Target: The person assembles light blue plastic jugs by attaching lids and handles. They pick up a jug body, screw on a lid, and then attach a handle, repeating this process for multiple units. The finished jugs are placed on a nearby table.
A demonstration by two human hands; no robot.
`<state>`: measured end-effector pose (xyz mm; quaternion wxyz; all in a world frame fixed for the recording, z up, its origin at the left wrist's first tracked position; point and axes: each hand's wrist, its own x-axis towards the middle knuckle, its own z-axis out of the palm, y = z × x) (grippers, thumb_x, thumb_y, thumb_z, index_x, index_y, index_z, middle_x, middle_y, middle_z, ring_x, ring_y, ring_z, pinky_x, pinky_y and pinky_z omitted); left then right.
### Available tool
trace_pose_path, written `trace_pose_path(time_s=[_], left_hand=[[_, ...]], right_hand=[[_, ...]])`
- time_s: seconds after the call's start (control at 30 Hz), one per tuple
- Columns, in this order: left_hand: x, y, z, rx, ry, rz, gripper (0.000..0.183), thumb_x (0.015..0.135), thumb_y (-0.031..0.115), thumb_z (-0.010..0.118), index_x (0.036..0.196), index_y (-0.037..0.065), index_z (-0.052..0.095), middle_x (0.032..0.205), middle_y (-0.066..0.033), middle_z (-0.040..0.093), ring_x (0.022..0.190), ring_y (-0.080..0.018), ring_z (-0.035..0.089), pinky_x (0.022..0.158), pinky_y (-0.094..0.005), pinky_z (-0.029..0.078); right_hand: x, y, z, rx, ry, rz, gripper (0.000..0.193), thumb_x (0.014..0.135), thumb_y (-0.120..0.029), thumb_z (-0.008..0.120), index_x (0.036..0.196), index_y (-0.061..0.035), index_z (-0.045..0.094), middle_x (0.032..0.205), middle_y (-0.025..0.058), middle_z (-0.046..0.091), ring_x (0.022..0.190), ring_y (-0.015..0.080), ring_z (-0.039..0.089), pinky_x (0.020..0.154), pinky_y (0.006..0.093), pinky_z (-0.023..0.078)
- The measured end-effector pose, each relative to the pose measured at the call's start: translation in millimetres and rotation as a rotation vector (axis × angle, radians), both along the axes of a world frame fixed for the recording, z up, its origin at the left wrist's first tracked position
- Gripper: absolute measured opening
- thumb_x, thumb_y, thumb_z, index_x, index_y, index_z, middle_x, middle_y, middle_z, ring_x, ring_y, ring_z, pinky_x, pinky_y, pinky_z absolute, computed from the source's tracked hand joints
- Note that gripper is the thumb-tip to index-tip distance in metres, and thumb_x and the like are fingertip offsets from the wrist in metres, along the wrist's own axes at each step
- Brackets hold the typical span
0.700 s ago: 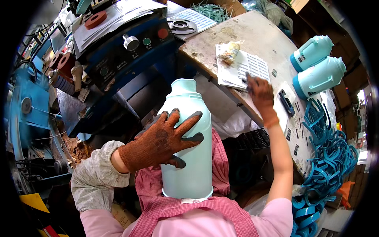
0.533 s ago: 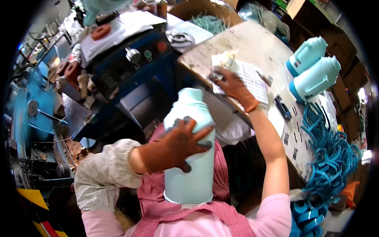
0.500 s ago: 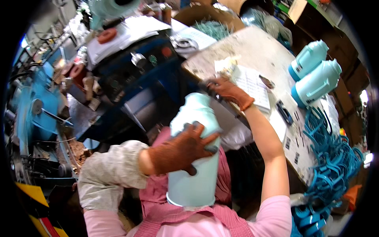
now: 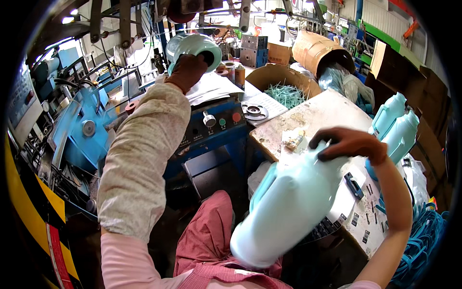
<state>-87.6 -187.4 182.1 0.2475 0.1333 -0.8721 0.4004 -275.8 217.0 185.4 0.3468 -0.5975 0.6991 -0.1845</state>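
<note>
My right hand (image 4: 358, 145), in a brown glove with dark fingertips, grips the neck of a pale mint thermos jug (image 4: 286, 212). This jug tilts over my lap, its base toward me and its moulded handle on the left side. At the upper left, my left hand (image 4: 189, 72), gloved alike, is closed at the dark open mouth of another mint thermos jug (image 4: 185, 44); its fingers are partly hidden. That jug lies tipped above papers on the machine. Two more mint thermos jugs (image 4: 389, 115) with blue bases stand at the right of the worktable (image 4: 327, 108).
A control panel (image 4: 211, 120) with a knob and buttons sits before me. Behind the table is a carton (image 4: 255, 74) of green trimmings. Blue plastic strips (image 4: 423, 241) hang at the right. A small dark tool (image 4: 353, 185) and black slivers lie on the table. Machinery (image 4: 86, 127) fills the left.
My left hand has left the jug at my lap and reached up to the other jug. My right hand has moved from the table edge onto the lap jug's neck, which now tilts right.
</note>
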Motion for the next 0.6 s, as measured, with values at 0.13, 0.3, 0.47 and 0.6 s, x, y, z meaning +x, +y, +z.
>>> trace_pose_path(time_s=[0.13, 0.3, 0.47, 0.6], left_hand=[[21.6, 78.8, -7.3, -0.125, 0.059, 0.038, 0.008, 0.074, 0.014, 0.061, 0.079, 0.008, 0.063, 0.079, -0.0109, 0.061, 0.074, -0.0260, 0.064, 0.055, -0.0345, 0.051], [109.9, 218.6, -46.5, -0.132, -0.049, -0.324, 0.012, 0.072, 0.014, 0.062, 0.077, 0.004, 0.057, 0.063, -0.0080, 0.047, 0.057, -0.0197, 0.053, 0.046, -0.0301, 0.043], [133.6, 291.7, -113.3, 0.385, -0.472, -0.567, 0.018, 0.071, 0.016, 0.065, 0.083, 0.003, 0.063, 0.067, -0.0092, 0.054, 0.063, -0.0223, 0.059, 0.050, -0.0339, 0.045], [137.4, 326.9, -168.8, -0.157, -0.748, -1.055, 0.021, 0.075, 0.013, 0.065, 0.093, 0.002, 0.064, 0.076, -0.0111, 0.065, 0.074, -0.0241, 0.064, 0.061, -0.0305, 0.047]], right_hand=[[-23.8, 46.1, 14.0, -0.660, -0.070, -0.313, 0.043, 0.073, -0.007, 0.071, 0.114, -0.0055, 0.057, 0.115, 0.0054, 0.058, 0.106, 0.0161, 0.053, 0.097, 0.0304, 0.039], [-52.4, -7.2, -38.4, -1.312, 0.172, -0.341, 0.047, 0.070, -0.002, 0.074, 0.112, -0.0058, 0.054, 0.113, 0.0079, 0.055, 0.111, 0.0217, 0.050, 0.101, 0.0332, 0.036], [-8.9, -100.6, -41.6, -1.644, 0.508, -0.287, 0.039, 0.067, -0.008, 0.077, 0.102, -0.0094, 0.061, 0.109, 0.0102, 0.054, 0.108, 0.0272, 0.049, 0.097, 0.0380, 0.038], [62.9, -147.5, -42.1, -1.692, 0.674, -0.088, 0.037, 0.065, -0.016, 0.076, 0.099, -0.0166, 0.061, 0.114, 0.0087, 0.052, 0.113, 0.0323, 0.045, 0.097, 0.0432, 0.037]])
